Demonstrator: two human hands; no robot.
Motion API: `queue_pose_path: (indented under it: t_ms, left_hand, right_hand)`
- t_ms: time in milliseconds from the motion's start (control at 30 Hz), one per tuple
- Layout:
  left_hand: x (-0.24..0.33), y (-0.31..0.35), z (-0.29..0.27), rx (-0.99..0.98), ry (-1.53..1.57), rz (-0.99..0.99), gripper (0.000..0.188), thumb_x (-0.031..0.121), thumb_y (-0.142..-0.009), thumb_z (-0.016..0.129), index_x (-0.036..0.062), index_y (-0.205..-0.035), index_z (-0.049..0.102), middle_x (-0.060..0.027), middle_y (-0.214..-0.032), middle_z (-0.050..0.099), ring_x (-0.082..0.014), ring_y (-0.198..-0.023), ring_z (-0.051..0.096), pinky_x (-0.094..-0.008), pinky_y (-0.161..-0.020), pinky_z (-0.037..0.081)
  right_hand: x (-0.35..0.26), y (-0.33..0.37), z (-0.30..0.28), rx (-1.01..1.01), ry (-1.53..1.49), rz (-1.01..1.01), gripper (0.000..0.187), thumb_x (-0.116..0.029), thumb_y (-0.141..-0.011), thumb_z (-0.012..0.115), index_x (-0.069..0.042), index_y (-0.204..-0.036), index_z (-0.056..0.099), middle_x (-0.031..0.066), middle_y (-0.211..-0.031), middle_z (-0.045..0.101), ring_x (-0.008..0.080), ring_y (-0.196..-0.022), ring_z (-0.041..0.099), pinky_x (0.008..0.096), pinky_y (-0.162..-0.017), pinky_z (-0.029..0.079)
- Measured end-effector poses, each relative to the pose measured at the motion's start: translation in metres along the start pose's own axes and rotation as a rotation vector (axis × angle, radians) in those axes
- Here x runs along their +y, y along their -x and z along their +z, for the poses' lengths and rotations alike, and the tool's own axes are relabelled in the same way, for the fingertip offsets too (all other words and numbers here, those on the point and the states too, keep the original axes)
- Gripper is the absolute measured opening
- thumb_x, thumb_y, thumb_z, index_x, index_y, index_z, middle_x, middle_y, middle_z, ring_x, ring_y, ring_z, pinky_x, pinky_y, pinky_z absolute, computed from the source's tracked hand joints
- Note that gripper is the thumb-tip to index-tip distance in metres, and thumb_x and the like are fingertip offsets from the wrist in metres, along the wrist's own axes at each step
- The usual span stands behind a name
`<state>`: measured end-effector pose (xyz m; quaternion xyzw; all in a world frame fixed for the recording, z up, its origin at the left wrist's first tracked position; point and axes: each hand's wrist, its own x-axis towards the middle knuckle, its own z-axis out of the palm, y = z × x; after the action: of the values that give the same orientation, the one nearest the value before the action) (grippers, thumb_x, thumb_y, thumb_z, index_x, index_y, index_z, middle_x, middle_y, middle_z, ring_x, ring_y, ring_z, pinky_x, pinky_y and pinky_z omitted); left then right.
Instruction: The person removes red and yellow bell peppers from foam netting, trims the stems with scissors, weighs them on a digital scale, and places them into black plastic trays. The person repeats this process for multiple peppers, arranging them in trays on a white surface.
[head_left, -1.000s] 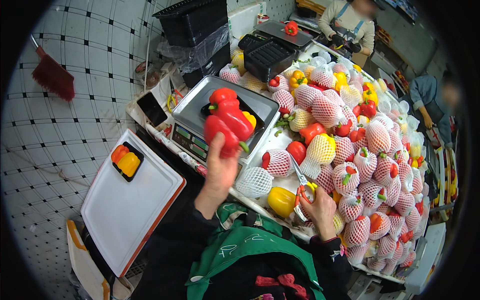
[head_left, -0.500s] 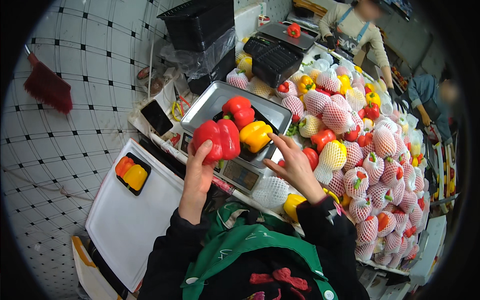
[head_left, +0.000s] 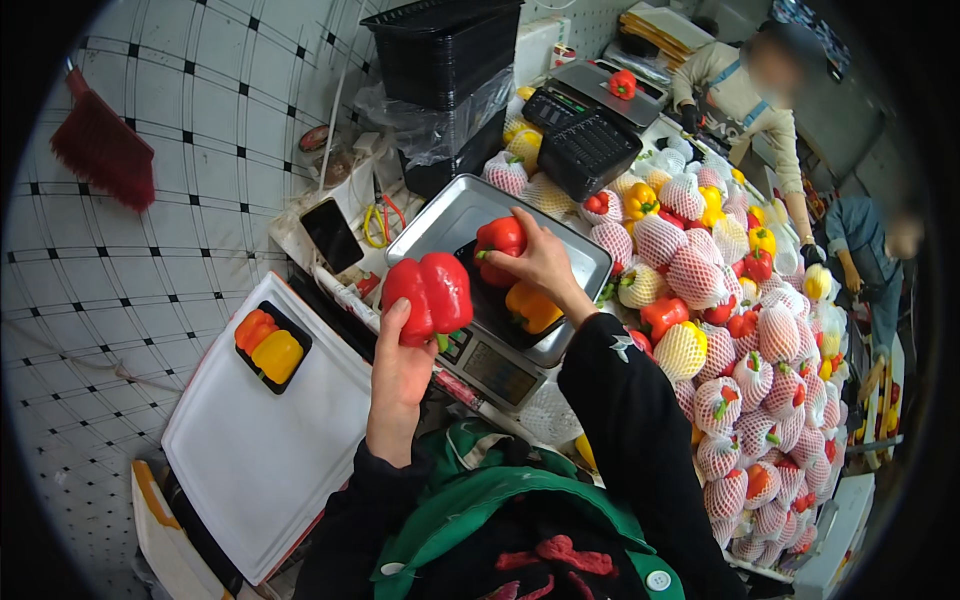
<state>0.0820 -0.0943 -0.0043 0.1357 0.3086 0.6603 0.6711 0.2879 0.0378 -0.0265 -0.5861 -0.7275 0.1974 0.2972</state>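
A large glossy red bell pepper (head_left: 430,290) rests in my left hand (head_left: 396,385), its fingers closed around the lower side and the green stem pointing down. My right hand (head_left: 545,262) grips a smaller red bell pepper (head_left: 499,238), thumb and fingers on its right side. That pepper is at a black tray (head_left: 488,297) on the metal scale pan (head_left: 440,207); whether it still touches the tray is unclear. A yellow-orange bell pepper (head_left: 532,308) lies in the tray under my right wrist. The scale's display (head_left: 500,372) shows below the pan.
A white lid-like board (head_left: 270,460) at left carries a black tray of orange and yellow peppers (head_left: 275,352). Net-wrapped peppers (head_left: 700,275) heap at right. Black trays (head_left: 440,50) stack behind, near a phone (head_left: 331,236) and scissors (head_left: 377,226). Two people (head_left: 745,95) stand at far right.
My right hand has moved from the yellow pepper up and left onto the smaller red pepper. The left hand still holds the large red pepper. The whole view has shifted slightly.
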Motion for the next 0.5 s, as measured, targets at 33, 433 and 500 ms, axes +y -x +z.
queue_pose_path:
  t_ms: [33,433,500]
  left_hand:
    - [0.001,-0.004,-0.002,-0.05,-0.001,0.042,0.057,0.029,-0.087,0.065,0.008,-0.135,0.042,-0.0082,-0.129,0.053,-0.0212,-0.114,0.053,-0.0363,-0.09,0.045]
    - [-0.029,-0.121,0.056,-0.19,-1.37,0.574,0.084,0.033,-0.062,0.081,0.0092,-0.133,0.043,-0.0206,-0.121,0.055,-0.0358,-0.111,0.055,-0.0436,-0.095,0.043]
    - [-0.039,-0.14,0.043,-0.279,-1.451,0.492,0.083,0.041,-0.067,0.077,0.012,-0.136,0.042,-0.0216,-0.127,0.052,-0.037,-0.118,0.049,-0.0441,-0.099,0.039]
  right_hand:
    - [0.004,-0.001,0.003,0.031,-0.06,-0.02,0.085,-0.05,-0.069,0.073,-0.011,-0.138,0.043,0.0244,-0.107,0.06,0.0386,-0.097,0.061,0.0429,-0.087,0.048]
    - [0.015,0.071,-0.12,0.329,-0.596,0.09,0.071,-0.025,-0.081,0.072,-0.005,-0.141,0.038,0.0142,-0.127,0.053,0.0218,-0.113,0.055,0.0331,-0.097,0.044]
    - [0.031,0.104,-0.123,0.244,-0.546,0.069,0.074,-0.024,-0.078,0.072,-0.005,-0.141,0.039,0.015,-0.126,0.054,0.022,-0.113,0.056,0.0337,-0.099,0.043]
